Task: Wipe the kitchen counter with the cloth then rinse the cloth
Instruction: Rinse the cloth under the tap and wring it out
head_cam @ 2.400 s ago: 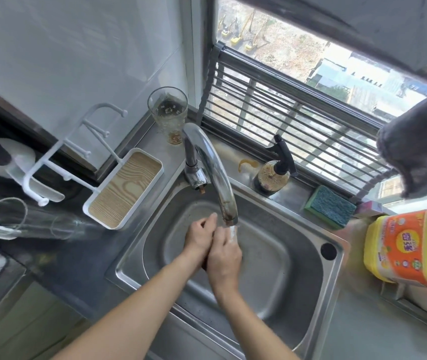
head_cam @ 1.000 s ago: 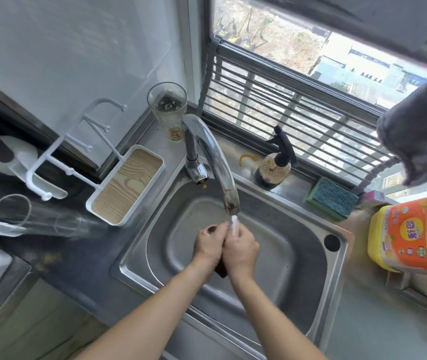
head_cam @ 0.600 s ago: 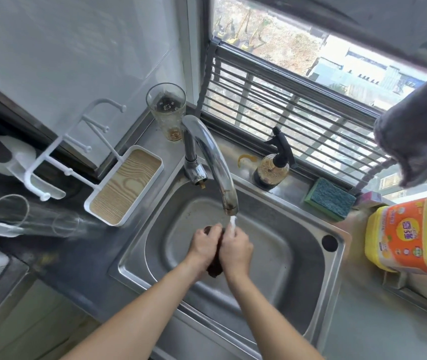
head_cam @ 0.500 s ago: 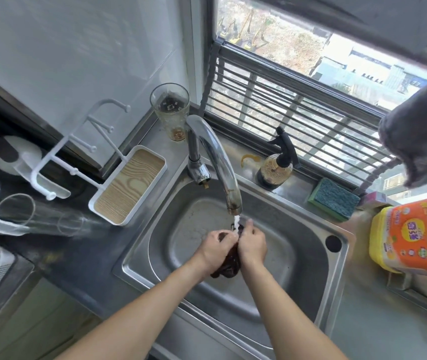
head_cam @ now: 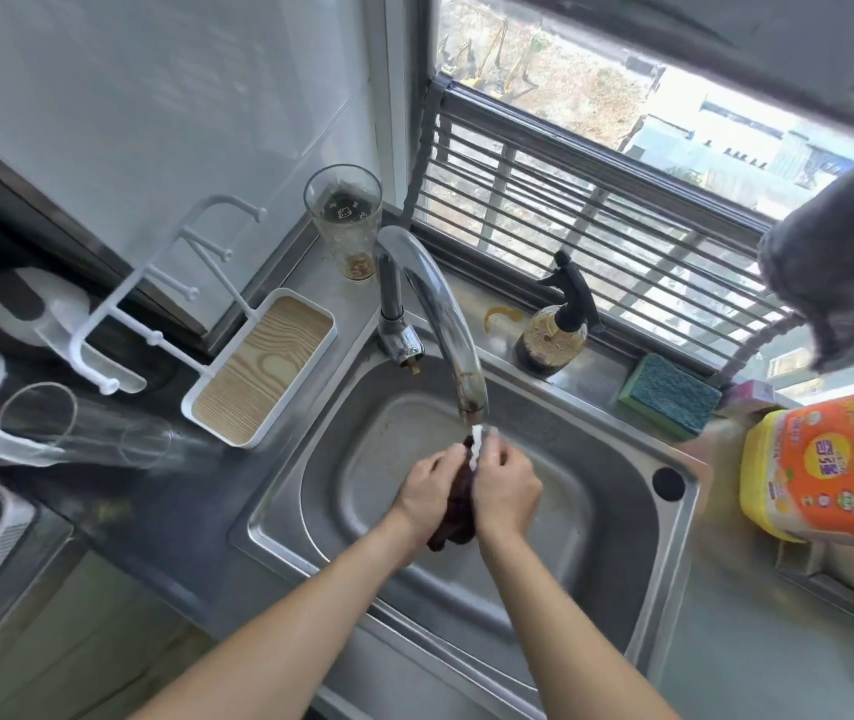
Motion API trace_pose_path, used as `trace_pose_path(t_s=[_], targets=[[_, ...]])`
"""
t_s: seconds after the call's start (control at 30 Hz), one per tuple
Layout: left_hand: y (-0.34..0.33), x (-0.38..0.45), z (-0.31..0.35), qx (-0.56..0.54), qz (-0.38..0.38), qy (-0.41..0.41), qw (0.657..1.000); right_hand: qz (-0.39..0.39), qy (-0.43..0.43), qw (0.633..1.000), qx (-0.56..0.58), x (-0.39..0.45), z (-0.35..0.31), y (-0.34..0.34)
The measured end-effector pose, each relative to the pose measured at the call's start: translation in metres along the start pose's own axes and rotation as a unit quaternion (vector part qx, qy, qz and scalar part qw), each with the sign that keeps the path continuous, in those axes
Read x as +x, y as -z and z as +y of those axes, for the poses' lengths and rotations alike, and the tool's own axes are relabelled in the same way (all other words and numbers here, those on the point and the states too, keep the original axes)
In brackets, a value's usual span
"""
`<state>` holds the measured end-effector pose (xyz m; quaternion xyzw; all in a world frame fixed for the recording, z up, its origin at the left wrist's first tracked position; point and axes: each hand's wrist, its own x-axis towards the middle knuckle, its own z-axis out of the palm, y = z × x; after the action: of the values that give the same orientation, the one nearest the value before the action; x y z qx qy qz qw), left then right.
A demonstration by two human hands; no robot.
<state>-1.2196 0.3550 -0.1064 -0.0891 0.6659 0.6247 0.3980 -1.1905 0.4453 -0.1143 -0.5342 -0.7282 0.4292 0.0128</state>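
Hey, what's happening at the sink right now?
A person is rinsing a dark brown cloth over the stainless steel sink. The left hand and right hand both grip the bunched cloth between them, right under the curved chrome tap, and a thin white stream of water runs onto it. A green scouring sponge lies on the ledge behind the sink, untouched. The wiping looks finished; this is the rinse step.

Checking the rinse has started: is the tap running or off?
Running. A white stream falls from the faucet spout onto the dark cloth gripped between both hands.
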Motion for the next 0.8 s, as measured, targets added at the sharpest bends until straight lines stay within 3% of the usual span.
trace_pose_path(t_s=[0.07, 0.2, 0.27, 0.37, 0.47, 0.53, 0.6, 0.67, 0.73, 0.8], targets=[[-0.002, 0.000, 0.000, 0.039, -0.024, -0.040, 0.998, -0.047, -0.050, 0.997, 0.035, 0.009, 0.003, 0.006], [0.016, 0.029, 0.000, 0.105, 0.117, 0.028, 0.987, -0.095, 0.137, 0.984, 0.060, -0.035, 0.008, -0.003], [0.020, 0.030, 0.000, 0.081, 0.101, 0.045, 0.991, -0.099, 0.158, 0.981, 0.057, -0.038, 0.012, -0.004], [0.017, 0.022, 0.001, 0.046, 0.023, 0.036, 0.998, -0.113, 0.040, 0.991, 0.057, -0.014, 0.010, -0.005], [0.019, 0.020, 0.000, 0.061, -0.017, 0.021, 0.998, -0.200, -0.089, 0.954, 0.204, 0.003, 0.005, 0.001], [0.024, 0.027, -0.005, 0.075, -0.014, 0.022, 0.997, -0.252, -0.069, 0.948, 0.181, 0.008, 0.009, 0.004], [0.032, 0.033, -0.014, 0.139, 0.017, 0.017, 0.990, -0.215, -0.037, 0.969, 0.113, 0.014, 0.021, 0.000], [0.042, 0.036, -0.019, 0.245, 0.071, -0.015, 0.967, -0.122, -0.052, 0.983, 0.124, 0.017, 0.023, 0.002], [0.046, 0.037, -0.019, 0.239, 0.125, -0.025, 0.963, -0.039, -0.035, 0.991, 0.122, 0.011, 0.019, 0.004], [0.039, 0.038, -0.016, 0.178, 0.125, 0.016, 0.976, -0.045, 0.044, 0.994, 0.091, -0.008, 0.013, 0.001]])
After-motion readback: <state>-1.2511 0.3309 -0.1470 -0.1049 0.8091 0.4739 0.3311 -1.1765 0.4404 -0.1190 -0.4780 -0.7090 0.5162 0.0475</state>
